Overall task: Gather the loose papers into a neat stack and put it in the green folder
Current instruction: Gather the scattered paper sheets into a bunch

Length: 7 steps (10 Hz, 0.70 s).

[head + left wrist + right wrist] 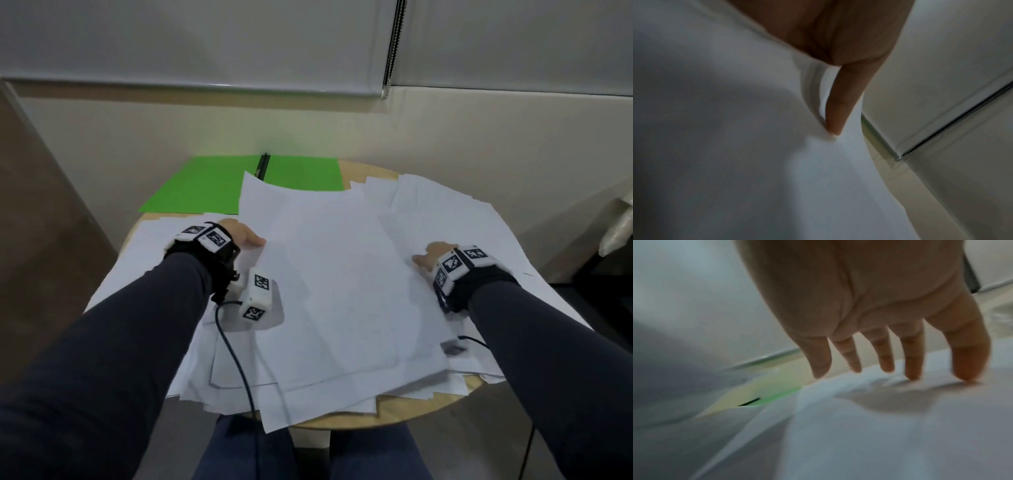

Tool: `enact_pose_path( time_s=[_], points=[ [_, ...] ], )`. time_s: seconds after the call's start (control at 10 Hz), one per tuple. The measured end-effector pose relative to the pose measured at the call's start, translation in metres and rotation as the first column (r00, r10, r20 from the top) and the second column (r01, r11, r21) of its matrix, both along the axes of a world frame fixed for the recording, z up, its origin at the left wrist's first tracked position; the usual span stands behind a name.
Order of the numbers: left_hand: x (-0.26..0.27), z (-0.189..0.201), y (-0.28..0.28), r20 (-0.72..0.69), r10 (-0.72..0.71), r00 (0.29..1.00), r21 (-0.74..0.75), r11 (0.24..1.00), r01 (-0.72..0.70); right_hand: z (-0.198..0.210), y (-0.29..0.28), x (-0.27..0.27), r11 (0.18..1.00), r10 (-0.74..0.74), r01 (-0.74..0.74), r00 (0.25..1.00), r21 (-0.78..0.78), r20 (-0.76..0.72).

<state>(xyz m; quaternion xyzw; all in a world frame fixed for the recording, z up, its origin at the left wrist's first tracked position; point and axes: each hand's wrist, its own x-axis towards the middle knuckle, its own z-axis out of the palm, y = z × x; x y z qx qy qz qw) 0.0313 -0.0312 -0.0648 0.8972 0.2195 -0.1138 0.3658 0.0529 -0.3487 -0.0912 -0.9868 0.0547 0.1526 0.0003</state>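
Papers [329,274] sprawl across round table [404,407], overlapping green folder [205,185]. Left hand [241,234] pinches sheet edge; right hand [430,257] presses flat, fingers straight.

The loose papers [335,284] hide most of the bench [404,409] and the near part of the green folder [205,185]. Left hand [241,234]: its fingers lie hidden beneath a sheet. Both wrist views are blurred.

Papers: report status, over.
Left hand grips lifted sheets. Right hand open, fingertips on papers. Green folder open, partly covered by sheets.
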Motion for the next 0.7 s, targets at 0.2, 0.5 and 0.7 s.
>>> enact_pose_path(
  time_s=[0.2,0.5,0.7],
  points=[
    [0.007,-0.019,-0.021,-0.115,-0.127,0.985,0.189,0.971,0.147,0.005,-0.006,0.0,0.906,-0.241,0.273,0.961,0.322,-0.136],
    [0.014,-0.033,-0.025,-0.055,-0.071,0.996,-0.004,0.997,0.071,-0.007,0.008,0.015,0.839,0.051,0.052,0.983,0.541,-0.174],
    [0.012,-0.036,-0.014,0.038,-0.029,0.999,-0.045,0.999,0.03,-0.016,0.016,0.012,0.913,0.05,0.031,0.981,0.407,-0.187]
  ],
)
